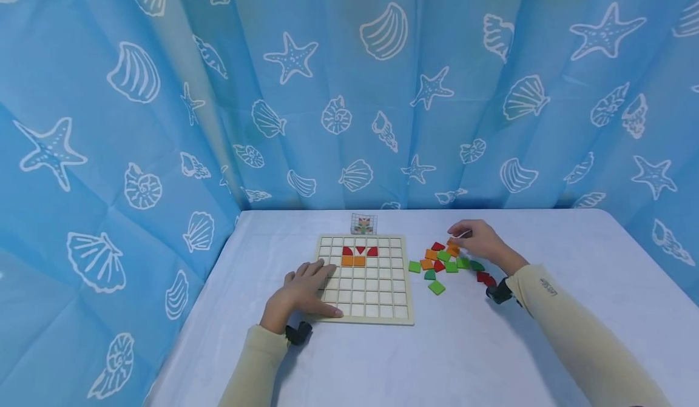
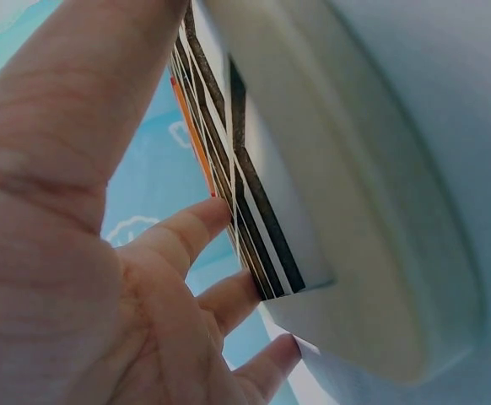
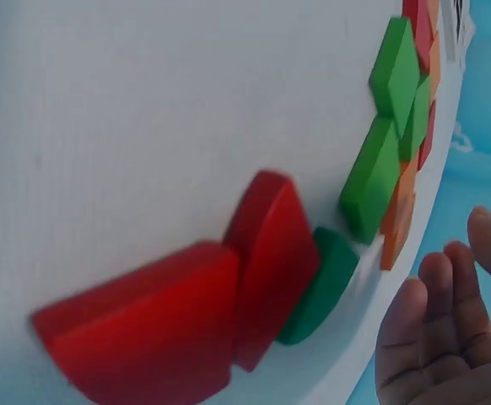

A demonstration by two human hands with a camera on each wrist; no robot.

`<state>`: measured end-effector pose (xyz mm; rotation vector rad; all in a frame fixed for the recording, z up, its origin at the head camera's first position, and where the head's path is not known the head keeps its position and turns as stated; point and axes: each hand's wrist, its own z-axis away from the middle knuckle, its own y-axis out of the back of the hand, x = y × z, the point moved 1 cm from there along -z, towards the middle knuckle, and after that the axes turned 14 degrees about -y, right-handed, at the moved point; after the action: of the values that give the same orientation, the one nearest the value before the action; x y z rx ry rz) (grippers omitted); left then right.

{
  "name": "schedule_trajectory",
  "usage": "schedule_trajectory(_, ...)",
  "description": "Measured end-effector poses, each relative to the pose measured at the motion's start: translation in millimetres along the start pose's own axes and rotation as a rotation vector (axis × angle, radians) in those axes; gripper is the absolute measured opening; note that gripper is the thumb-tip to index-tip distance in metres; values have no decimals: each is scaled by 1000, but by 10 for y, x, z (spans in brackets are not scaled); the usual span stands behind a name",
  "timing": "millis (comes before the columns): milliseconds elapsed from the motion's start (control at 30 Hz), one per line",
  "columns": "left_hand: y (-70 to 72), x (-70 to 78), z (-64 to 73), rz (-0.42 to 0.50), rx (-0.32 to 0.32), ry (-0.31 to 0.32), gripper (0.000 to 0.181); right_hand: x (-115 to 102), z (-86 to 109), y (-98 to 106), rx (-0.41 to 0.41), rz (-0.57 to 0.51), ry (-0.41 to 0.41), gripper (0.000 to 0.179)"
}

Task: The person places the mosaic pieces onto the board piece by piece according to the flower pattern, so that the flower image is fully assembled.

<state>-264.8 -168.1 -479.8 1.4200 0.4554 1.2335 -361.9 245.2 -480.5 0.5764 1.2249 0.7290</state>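
Observation:
In the head view, my left hand (image 1: 306, 289) lies spread over the left side of a cream grid board (image 1: 409, 310). Its thumb reaches along the front edge, and the left wrist view shows fingertips (image 2: 212, 218) at the board's side. Three red pieces sit in one row of the board, above two orange squares (image 1: 353, 261). Over the far end of a pile of loose tiles, my right hand (image 1: 479, 238) reaches down with bent fingers close to an orange tile (image 1: 452, 250). The right wrist view shows nothing between its thumb and fingers.
Green tiles (image 1: 436, 287), red tiles (image 3: 271, 261) and orange tiles lie scattered right of the board on the white table (image 1: 349, 364). A small pattern card (image 1: 363, 224) stands behind the board. Blue shell-print curtains (image 1: 322, 91) hang behind and at the left.

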Motion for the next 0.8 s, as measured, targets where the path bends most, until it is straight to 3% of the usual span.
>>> schedule_trajectory(467, -6, -9, 3, 2, 8, 2, 104, 106, -83, -20, -41, -15, -63, 34)
schedule_trajectory(800, -21, -30, 3, -2, 15, -3, 104, 89, -153, -50, -81, 75, -38, 44)
